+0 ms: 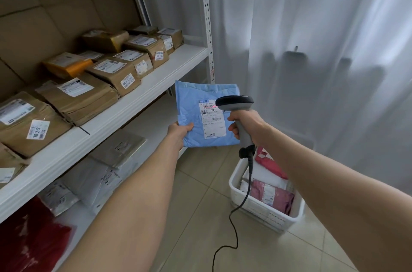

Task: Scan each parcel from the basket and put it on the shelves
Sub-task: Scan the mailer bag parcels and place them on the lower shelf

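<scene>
My left hand [181, 132] holds a flat blue parcel [194, 109] by its lower left corner, thumb on top, label facing me. A grey handheld scanner [236, 104] is gripped by its handle in my right hand [244, 125]. Its head points at the white label [213, 119], where a red light falls on the top barcode. The white basket [265, 211] stands on the floor below my right arm, with pink and white parcels inside. White shelves [124, 113] run along the left.
Several brown parcels with labels fill the middle shelf. Grey and silver bags and a red bag [29, 240] lie on the lower shelf. The scanner's black cable [234, 222] hangs to the tiled floor. A white curtain [312, 49] covers the right side.
</scene>
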The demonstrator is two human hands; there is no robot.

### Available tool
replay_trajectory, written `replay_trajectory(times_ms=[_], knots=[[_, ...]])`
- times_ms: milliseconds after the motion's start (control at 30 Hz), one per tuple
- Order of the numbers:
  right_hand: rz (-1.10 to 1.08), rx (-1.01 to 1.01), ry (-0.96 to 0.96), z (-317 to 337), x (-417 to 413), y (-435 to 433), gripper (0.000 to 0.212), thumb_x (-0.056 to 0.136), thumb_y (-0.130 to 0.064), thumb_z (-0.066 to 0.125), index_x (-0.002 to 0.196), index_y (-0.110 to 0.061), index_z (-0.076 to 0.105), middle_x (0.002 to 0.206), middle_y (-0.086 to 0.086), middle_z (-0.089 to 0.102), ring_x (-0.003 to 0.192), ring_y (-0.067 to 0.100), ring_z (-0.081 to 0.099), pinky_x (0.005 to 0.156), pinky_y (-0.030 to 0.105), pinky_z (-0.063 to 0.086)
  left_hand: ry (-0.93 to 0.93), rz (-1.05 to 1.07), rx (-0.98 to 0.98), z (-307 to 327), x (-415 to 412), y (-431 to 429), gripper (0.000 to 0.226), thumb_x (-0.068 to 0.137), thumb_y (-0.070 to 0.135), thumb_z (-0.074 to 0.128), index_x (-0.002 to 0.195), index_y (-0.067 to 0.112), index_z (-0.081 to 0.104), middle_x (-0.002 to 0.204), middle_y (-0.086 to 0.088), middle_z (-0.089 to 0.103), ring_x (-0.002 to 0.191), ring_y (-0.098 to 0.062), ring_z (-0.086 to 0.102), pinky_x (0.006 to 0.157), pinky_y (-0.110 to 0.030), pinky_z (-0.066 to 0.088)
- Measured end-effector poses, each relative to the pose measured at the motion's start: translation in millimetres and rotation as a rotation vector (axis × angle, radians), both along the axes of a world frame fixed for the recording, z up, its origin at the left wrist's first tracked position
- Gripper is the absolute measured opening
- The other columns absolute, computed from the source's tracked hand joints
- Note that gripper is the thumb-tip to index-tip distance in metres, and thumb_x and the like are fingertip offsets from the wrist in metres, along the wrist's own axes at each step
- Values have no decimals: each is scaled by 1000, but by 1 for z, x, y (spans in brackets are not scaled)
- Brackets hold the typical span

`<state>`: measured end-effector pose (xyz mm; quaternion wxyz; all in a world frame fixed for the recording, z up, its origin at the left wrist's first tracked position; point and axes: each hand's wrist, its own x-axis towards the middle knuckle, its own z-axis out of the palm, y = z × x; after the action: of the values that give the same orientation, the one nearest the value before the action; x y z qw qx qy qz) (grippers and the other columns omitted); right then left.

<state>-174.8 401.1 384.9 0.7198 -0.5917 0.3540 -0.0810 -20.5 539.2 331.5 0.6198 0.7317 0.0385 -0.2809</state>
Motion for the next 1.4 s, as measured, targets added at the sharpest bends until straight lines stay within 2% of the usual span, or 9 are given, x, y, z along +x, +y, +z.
replay_trajectory(times_ms=[133, 267, 500, 633, 1033, 1233, 1400], knots=[[17, -31, 9, 6, 2, 9, 3, 83, -6, 57, 86, -5, 57, 55, 10, 59, 40, 16, 47, 42, 22, 43, -7, 2, 10, 3, 1, 11, 34, 88, 9, 68, 120, 2, 58, 121, -15, 63, 105, -31, 63, 80, -35, 53], [53, -45, 14, 12, 5, 17, 2, 83, -5, 56, 85, -6, 56, 53, 9, 56, 40, 16, 46, 42, 22, 42, -15, 9, 8, 7, 4, 22, 36, 88, 8, 67, 122, 0, 58, 122, -16, 62, 108, -33, 62, 80, -36, 52], [74, -58, 16, 17, 8, 24, 11, 82, -5, 55, 93, -5, 56, 48, 6, 53, 39, 15, 45, 43, 22, 42, -16, 32, 34, 4, 10, 32, 35, 89, 9, 67, 122, 1, 57, 122, -16, 62, 107, -32, 62, 76, -35, 51], [89, -60, 35, 17, 8, 24, 6, 82, -6, 55, 88, -6, 55, 47, 5, 53, 38, 15, 45, 43, 22, 42, -13, 42, 34, 1, 15, 34, 35, 89, 8, 67, 121, 0, 57, 123, -16, 62, 108, -32, 62, 78, -35, 51], [133, -53, 74, 2, 10, 28, 10, 84, -7, 57, 94, -7, 54, 53, 9, 56, 41, 16, 47, 43, 24, 45, 29, 64, 2, -4, 30, 38, 35, 88, 9, 67, 121, 1, 58, 122, -15, 62, 107, -33, 62, 78, -39, 52], [163, -49, 90, 1, 16, 29, 7, 85, -5, 54, 91, -7, 52, 52, 10, 53, 40, 16, 45, 41, 23, 42, 40, 65, 31, -8, 35, 42, 29, 88, 13, 69, 114, 5, 59, 119, -12, 63, 93, -27, 62, 71, -37, 52], [151, -44, 100, -4, 23, 31, 6, 85, -4, 54, 90, -7, 53, 52, 10, 54, 36, 15, 46, 40, 21, 42, 48, 78, 13, -13, 39, 48, 33, 88, 10, 67, 119, 2, 58, 121, -14, 62, 101, -30, 63, 77, -38, 52]])
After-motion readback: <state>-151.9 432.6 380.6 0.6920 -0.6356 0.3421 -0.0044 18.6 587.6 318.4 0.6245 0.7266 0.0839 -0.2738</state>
